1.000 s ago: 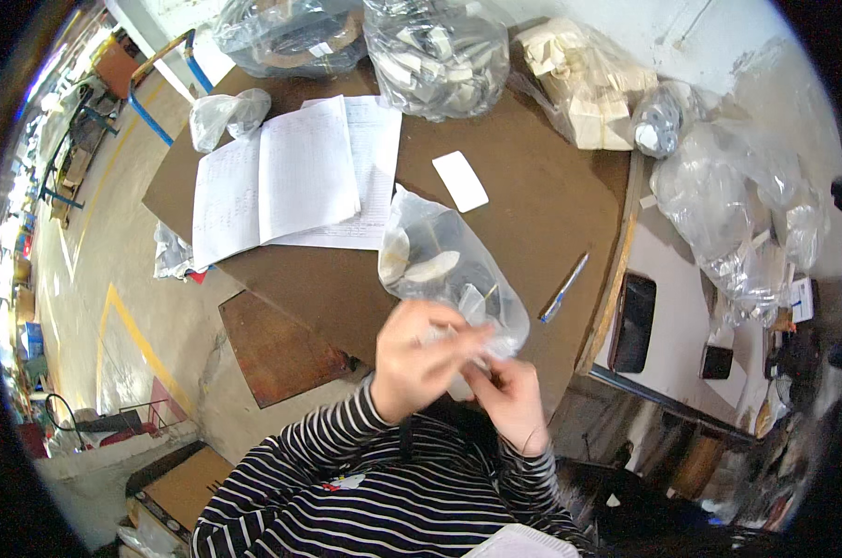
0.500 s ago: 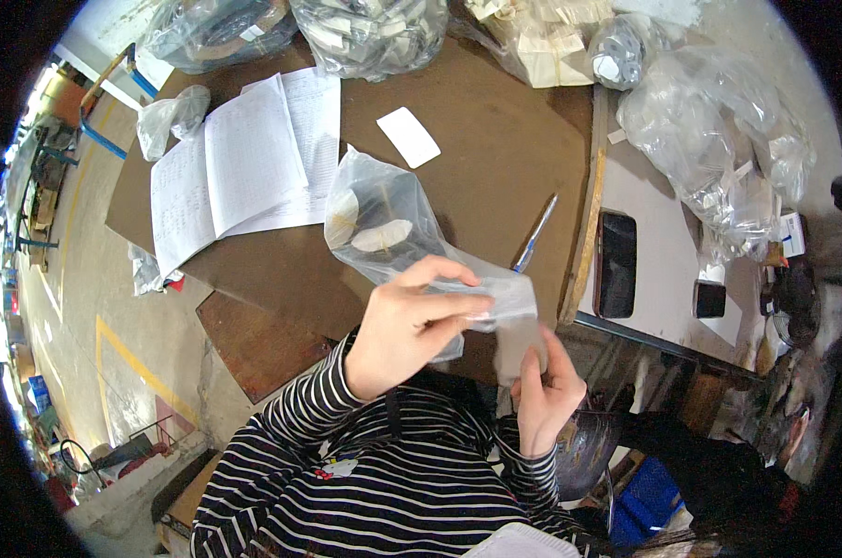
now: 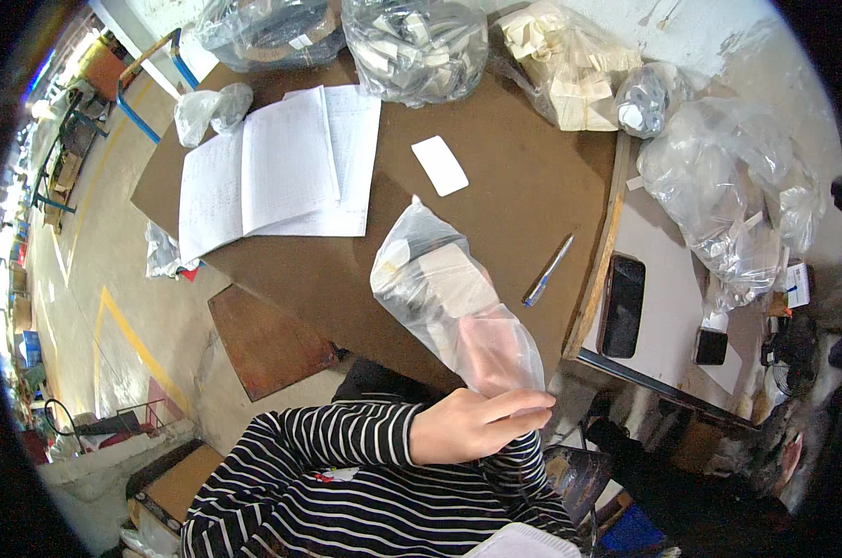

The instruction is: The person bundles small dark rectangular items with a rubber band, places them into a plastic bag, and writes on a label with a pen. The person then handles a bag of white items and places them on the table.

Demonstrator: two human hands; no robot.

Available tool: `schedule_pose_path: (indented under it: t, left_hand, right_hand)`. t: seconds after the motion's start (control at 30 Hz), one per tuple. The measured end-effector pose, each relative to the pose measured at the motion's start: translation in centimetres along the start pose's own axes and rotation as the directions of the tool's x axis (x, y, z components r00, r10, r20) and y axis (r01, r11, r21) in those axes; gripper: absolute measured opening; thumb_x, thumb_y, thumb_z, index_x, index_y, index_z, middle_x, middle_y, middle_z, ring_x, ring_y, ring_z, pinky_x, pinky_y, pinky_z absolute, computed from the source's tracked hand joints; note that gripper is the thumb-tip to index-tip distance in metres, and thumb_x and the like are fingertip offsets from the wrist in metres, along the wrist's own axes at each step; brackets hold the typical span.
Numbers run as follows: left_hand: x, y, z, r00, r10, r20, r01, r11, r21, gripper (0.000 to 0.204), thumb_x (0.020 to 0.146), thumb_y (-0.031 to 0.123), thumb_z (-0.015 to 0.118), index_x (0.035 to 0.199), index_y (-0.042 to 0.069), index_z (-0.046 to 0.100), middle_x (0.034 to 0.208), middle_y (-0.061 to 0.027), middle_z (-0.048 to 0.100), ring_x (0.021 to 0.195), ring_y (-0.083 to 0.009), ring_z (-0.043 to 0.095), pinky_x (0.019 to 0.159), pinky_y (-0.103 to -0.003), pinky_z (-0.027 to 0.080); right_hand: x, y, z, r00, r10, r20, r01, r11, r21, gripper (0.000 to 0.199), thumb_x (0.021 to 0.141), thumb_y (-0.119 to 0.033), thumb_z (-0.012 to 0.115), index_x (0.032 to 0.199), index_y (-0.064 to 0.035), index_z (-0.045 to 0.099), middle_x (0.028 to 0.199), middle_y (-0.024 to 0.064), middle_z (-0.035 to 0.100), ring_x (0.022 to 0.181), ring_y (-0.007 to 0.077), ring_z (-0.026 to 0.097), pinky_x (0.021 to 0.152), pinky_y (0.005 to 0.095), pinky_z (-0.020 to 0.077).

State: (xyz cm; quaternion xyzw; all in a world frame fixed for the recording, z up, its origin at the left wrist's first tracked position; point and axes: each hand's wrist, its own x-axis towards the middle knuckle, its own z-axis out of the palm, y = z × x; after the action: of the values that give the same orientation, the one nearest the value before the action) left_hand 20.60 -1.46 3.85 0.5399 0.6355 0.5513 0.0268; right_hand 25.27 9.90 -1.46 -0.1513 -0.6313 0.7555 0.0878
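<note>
the left hand pinches the near end of a clear plastic bag, which holds pale flat pieces and slants up over the near edge of the brown table. right hand not visible. right of the bag lies a blue pen; far left, an open notebook.

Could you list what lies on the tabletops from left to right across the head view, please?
Open notebook → white card → clear plastic bag held by the left hand → blue pen → black phone → small dark device.
</note>
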Motion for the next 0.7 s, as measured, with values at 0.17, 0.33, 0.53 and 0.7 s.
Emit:
schedule_pose_path:
  t: [0.17,0.33,0.53,0.7]
  left_hand:
    - [3.0,0.7,-7.1,0.944,-0.027,-0.330,0.041,0.999,0.034,0.013,0.080,-0.003,0.070,0.091,0.001,0.076,0.100,-0.0119,0.073,0.077,-0.0190,0.071,0.068,-0.027,0.058]
    - [6.7,2.9,-11.9,0.870,-0.018,-0.492,-0.023,0.997,-0.077,0.013,0.087,-0.003,0.065,0.094,0.000,0.075,0.103,-0.0187,0.069,0.080,-0.0178,0.068,0.068,-0.026,0.054]
    - [9.6,2.6,-10.9,0.939,0.102,-0.329,-0.194,0.945,-0.263,0.012,0.090,0.003,0.068,0.101,-0.001,0.069,0.111,-0.0133,0.067,0.095,-0.0256,0.067,0.080,-0.032,0.054]
    - [7.6,1.0,-11.5,0.874,0.161,-0.459,-0.224,0.971,-0.087,0.053,0.081,0.024,0.083,0.122,-0.001,0.060,0.125,-0.0140,0.060,0.116,-0.0272,0.058,0.099,-0.035,0.045]
  right_hand:
    - [2.9,-9.0,0.0,0.832,-0.257,0.491,0.552,0.471,-0.688,0.048,0.083,-0.017,0.071,0.126,0.0013,0.060,0.119,0.0199,0.065,0.111,0.0387,0.062,0.097,0.0476,0.0488]
    - [0.3,-14.3,-3.4,0.474,-0.433,0.767,0.803,-0.145,-0.578,0.043,0.061,-0.027,0.087,0.100,-0.0125,0.078,0.100,0.0049,0.067,0.093,0.0238,0.066,0.106,0.0514,0.0435]
    - [3.8,-10.8,-1.5,0.696,-0.654,0.297,0.672,0.446,-0.591,0.041,0.086,-0.013,0.071,0.123,-0.0028,0.057,0.122,0.0132,0.060,0.108,0.0235,0.060,0.099,0.0424,0.0431]
    - [5.0,-9.9,1.0,0.726,-0.638,0.257,0.668,0.566,-0.484,0.031,0.094,-0.003,0.058,0.125,0.0017,0.058,0.115,0.0141,0.064,0.102,0.0189,0.061,0.088,0.0311,0.0475]
